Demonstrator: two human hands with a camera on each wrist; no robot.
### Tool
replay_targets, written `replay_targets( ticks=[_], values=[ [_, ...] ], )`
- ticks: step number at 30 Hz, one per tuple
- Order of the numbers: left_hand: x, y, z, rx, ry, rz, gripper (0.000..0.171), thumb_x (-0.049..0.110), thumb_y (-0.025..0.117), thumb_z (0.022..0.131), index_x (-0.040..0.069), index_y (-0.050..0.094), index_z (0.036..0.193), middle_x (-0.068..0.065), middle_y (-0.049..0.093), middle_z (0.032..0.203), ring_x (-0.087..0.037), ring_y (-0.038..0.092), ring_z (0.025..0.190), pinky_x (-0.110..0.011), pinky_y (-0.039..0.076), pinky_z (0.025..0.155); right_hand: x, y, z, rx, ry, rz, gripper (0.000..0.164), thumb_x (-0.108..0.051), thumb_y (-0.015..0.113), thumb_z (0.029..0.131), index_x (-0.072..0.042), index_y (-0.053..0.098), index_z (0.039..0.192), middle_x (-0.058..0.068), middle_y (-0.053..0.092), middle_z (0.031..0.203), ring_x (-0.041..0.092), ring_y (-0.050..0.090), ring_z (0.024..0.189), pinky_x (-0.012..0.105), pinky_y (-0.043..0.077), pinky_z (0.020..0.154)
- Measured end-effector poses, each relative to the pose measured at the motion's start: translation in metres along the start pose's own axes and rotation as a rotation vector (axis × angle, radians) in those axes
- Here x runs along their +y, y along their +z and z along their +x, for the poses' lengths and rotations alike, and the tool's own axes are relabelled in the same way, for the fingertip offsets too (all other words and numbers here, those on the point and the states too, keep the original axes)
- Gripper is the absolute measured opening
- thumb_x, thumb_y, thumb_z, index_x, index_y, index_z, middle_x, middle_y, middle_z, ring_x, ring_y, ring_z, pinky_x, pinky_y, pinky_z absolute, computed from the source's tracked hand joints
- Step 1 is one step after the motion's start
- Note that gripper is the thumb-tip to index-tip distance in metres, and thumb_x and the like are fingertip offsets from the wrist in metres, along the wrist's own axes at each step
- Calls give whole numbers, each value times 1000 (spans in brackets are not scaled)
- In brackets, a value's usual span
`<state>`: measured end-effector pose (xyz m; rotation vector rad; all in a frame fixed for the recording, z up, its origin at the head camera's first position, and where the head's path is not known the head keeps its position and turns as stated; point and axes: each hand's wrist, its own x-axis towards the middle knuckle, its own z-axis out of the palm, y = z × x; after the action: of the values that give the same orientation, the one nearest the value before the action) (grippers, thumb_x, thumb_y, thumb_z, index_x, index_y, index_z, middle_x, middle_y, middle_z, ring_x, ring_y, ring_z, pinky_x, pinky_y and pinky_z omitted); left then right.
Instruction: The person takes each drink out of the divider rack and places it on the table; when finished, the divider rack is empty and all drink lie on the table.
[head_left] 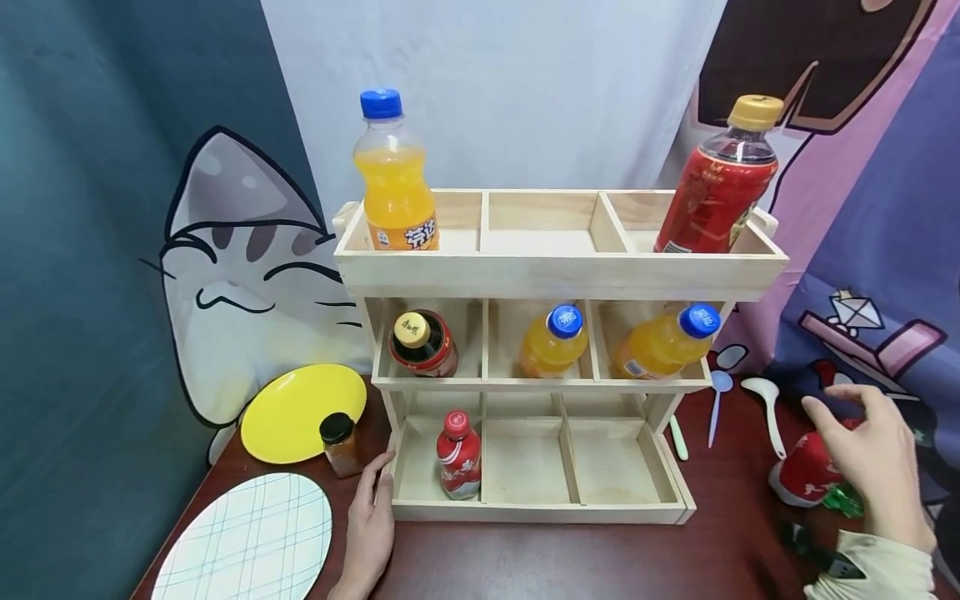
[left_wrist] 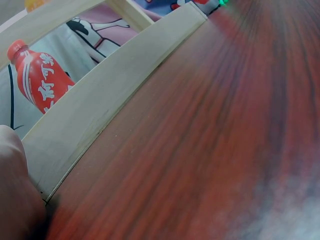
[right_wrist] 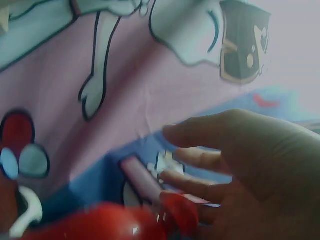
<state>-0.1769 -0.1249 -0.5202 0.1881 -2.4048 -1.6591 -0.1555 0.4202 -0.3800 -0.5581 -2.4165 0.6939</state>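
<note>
My left hand (head_left: 369, 517) rests against the left side of a three-tier wooden rack (head_left: 555, 514), its fingers fairly straight along the lower tier's edge. Inside that tier's left compartment stands a red bottle (head_left: 459, 458), also visible in the left wrist view. Over at the right, my right hand (head_left: 873, 467) hovers with fingers and thumb spread apart and nothing between them. Below and beside it is another red bottle (head_left: 808, 471), partly hidden by the hand in the head view. The right wrist view shows this bottle's red cap (right_wrist: 180, 214) near the fingers.
Orange drink bottles (head_left: 397, 196) and dark drink bottles (head_left: 716, 187) stand or lean in the upper tiers. Left of the rack are a yellow plate (head_left: 292, 417), a small black-lidded jar (head_left: 341, 446) and a checked white plate (head_left: 247, 533). Spoons (head_left: 767, 408) lie at the right, by a green item (head_left: 843, 500).
</note>
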Motion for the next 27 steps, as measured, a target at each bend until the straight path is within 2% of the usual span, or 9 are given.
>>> replay_targets(
  ticks=[2,3,6,10,14,17,22,25,27],
  values=[
    [0,0,1,4,5,-6,31,36,36,96,30,44,125,4,44,133,-13,34,126,-43,30,100,-15,2,-2,86,-14,77,39,-33,64,81,-9,59,110,-1,56,116,12,47,108,19,31,89],
    [1,1,1,5,10,-8,30,36,37,96,30,44,125,5,44,132,-13,34,126,-42,30,100,-22,3,-3,121,-29,114,33,-32,66,79,-11,62,105,-10,58,108,3,48,102,12,29,83],
    [1,1,1,1,19,-11,30,35,37,96,30,44,124,6,45,132,-11,34,126,-41,30,101,-44,4,-9,137,-108,205,21,-28,69,77,-14,66,93,-25,54,81,-13,47,77,5,31,69],
    [1,1,0,13,28,-8,30,34,37,96,30,45,124,9,46,130,-8,35,125,-37,30,101,-65,2,-20,7,-258,254,13,-23,68,79,-14,65,90,-21,57,70,-5,48,61,8,36,56],
    [0,0,-1,20,34,-14,29,32,38,96,30,46,124,9,46,130,-7,35,125,-36,30,100,-82,5,-29,-83,-368,329,10,-13,68,79,-13,65,88,-16,59,71,0,45,61,14,34,52],
    [1,0,-1,8,37,-28,30,33,38,96,29,46,124,8,45,131,-8,34,126,-38,30,101,-94,10,-36,-159,-435,349,12,-10,69,77,-14,66,87,-15,60,77,-1,47,69,16,33,57],
    [1,0,-1,1,36,-35,31,36,37,95,28,45,125,6,45,132,-11,34,126,-41,30,101,-107,18,-45,-326,-493,263,13,-20,67,80,-25,63,91,-16,59,88,0,46,70,17,35,58],
    [0,0,-1,6,37,-29,31,36,38,95,29,45,125,6,45,133,-11,35,126,-41,31,100,-112,18,-49,-398,-503,217,16,-25,67,80,-31,60,94,-16,59,89,2,45,63,19,36,53],
    [0,-1,-1,15,38,-26,31,36,38,95,30,46,124,7,45,132,-10,35,126,-40,31,100,-115,20,-53,-464,-525,210,20,-26,67,80,-32,59,98,-16,60,93,1,50,71,18,39,59]
  ],
)
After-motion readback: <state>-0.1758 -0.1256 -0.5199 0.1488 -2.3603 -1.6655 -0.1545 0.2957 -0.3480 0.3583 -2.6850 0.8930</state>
